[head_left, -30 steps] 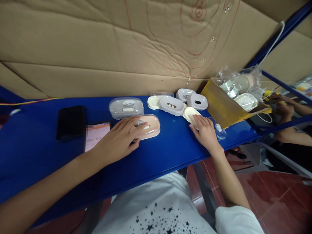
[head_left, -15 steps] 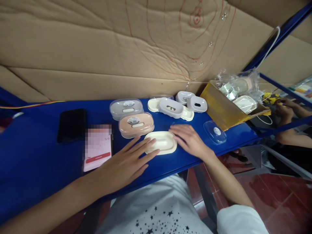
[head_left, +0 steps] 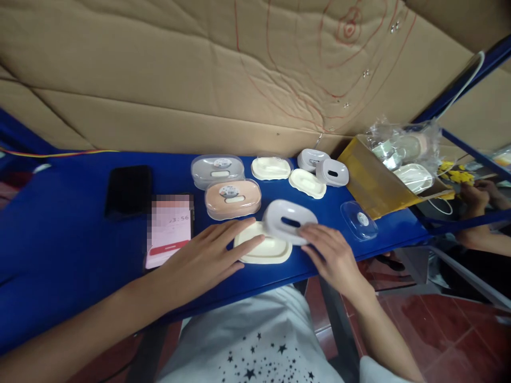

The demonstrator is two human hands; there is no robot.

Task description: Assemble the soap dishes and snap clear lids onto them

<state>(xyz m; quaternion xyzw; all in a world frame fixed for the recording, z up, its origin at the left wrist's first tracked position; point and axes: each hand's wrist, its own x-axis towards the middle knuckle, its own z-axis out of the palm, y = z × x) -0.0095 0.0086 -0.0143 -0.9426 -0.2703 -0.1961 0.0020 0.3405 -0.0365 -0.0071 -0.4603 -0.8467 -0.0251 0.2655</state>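
A cream oval soap dish base (head_left: 275, 254) lies on the table in front of me. My left hand (head_left: 223, 242) rests over its left end, fingers stretched and apart. Between the fingers and thumb of my right hand (head_left: 333, 255) is a pale grey oval soap dish tray (head_left: 285, 213) with a dark slot, tilted over the base's right part; whether the two touch I cannot tell. Behind these stand a pink soap dish (head_left: 233, 199) and a grey one (head_left: 217, 170), both under clear lids with round labels.
Cream bases (head_left: 307, 183) and grey trays (head_left: 333, 173) lie at the back. A clear lid (head_left: 359, 219) sits by an open carton (head_left: 371, 181) of wrapped pieces. Two phones (head_left: 170, 229) are on the left. Another person's hands (head_left: 475, 197) show at far right.
My right hand has taken a grey tray from the back group and brought it over the cream base. My left hand stays at the base. The view has shifted slightly.
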